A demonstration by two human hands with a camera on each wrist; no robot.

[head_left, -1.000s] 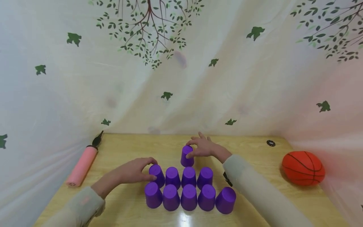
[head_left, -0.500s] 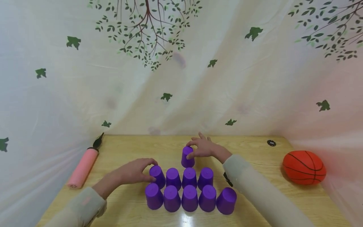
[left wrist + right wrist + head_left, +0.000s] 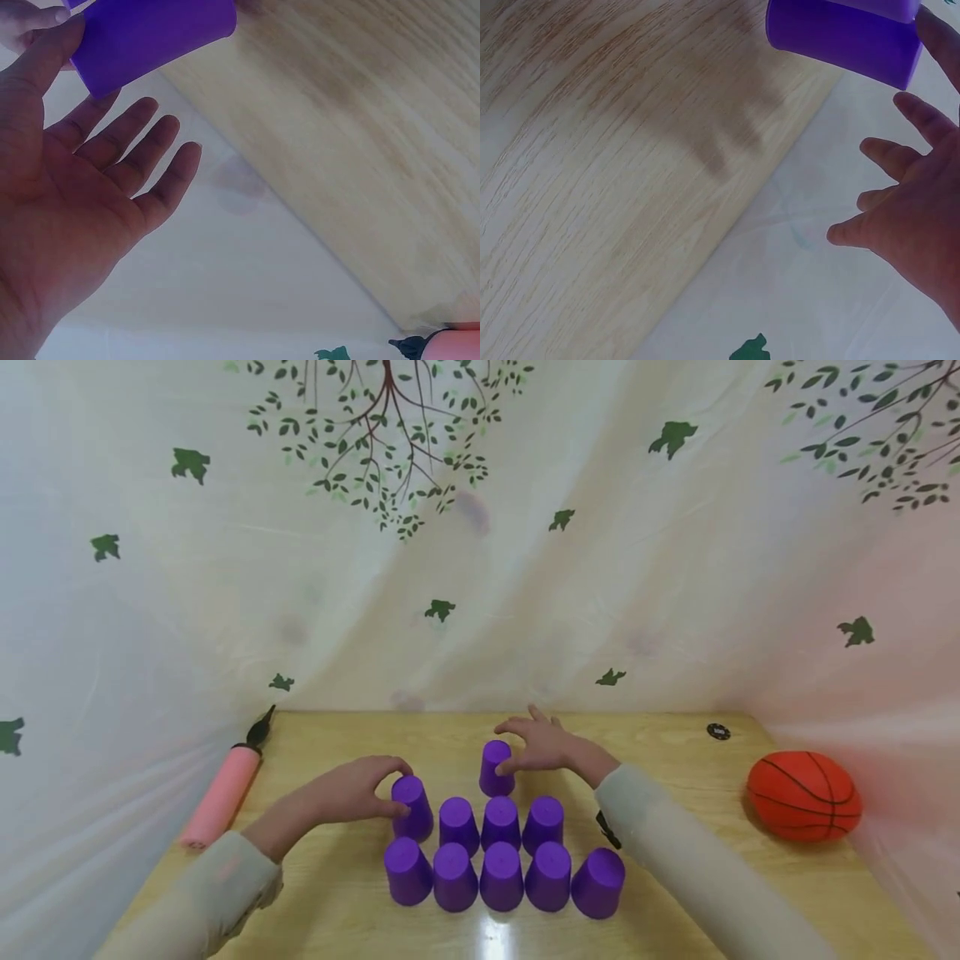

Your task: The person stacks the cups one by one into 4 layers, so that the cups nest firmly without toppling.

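The left hand (image 3: 358, 788) pinches a cup (image 3: 418, 817) at lower centre; the right hand (image 3: 545, 747), fingers wide, has its thumb at the rear cup (image 3: 491, 777). Arranging seems under way, likely calling next for steady placement.

Purple cup (image 3: 413, 806) in left hand (image 3: 358, 787) farther from front cups (image 3: 455, 878), right forefinger (image 3: 514, 726) raised

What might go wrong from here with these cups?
The left hand pinches one cup near its narrow top, so it might slip. The front row stands close to that cup and could get knocked. The right hand seems to touch the back cup, so pulling away carelessly could tip it.
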